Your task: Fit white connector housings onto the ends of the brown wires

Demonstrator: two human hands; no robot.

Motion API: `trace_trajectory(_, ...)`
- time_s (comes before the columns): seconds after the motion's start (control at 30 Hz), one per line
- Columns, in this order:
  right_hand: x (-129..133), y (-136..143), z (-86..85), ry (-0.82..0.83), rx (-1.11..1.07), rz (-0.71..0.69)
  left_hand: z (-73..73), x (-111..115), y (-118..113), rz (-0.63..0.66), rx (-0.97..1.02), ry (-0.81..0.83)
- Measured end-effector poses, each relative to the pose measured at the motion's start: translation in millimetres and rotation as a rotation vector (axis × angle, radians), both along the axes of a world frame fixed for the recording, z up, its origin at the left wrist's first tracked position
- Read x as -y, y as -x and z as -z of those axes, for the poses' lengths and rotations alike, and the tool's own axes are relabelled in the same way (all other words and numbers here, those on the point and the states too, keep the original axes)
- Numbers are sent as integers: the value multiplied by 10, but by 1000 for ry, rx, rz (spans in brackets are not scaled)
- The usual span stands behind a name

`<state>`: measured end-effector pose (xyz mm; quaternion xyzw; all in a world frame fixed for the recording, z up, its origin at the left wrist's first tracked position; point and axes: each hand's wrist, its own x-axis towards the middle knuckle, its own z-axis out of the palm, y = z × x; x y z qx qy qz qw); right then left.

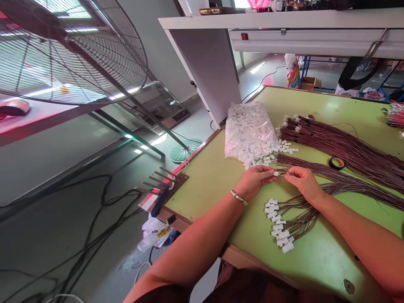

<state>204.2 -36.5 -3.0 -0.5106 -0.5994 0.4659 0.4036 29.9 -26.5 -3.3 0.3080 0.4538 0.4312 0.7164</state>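
Observation:
My left hand (pixel 257 181) pinches a small white connector (pixel 275 173) between thumb and fingertips. Close beside it on the right, my right hand (pixel 301 181) is closed on the end of a thin dark wire. Below the hands lies a bundle of brown wires with several white connectors (pixel 277 227) on their ends. Just beyond the hands, a bundle of wires with bare ends (pixel 303 163) runs to the right. A clear plastic bag (pixel 249 130) full of white connectors lies open behind my left hand, with loose connectors (pixel 285 146) spilled beside it.
On the green table (pixel 202 185) are a thick wire bundle (pixel 341 143), black tape (pixel 336 163) and a tape roll (pixel 311 117). A metal prong rack (pixel 167 181) is fixed at the left edge. A shelf (pixel 284 23) spans the back; a large fan (pixel 72 50) stands left.

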Motion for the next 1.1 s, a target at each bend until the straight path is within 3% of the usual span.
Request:
trace_trajectory(0.6, -6, -5, -14, 52, 35, 21, 22, -4, 25, 75, 32, -11)
trace_trajectory(1.1, 1, -19, 4, -38, 66, -38, 42, -16, 23, 121, -19, -51)
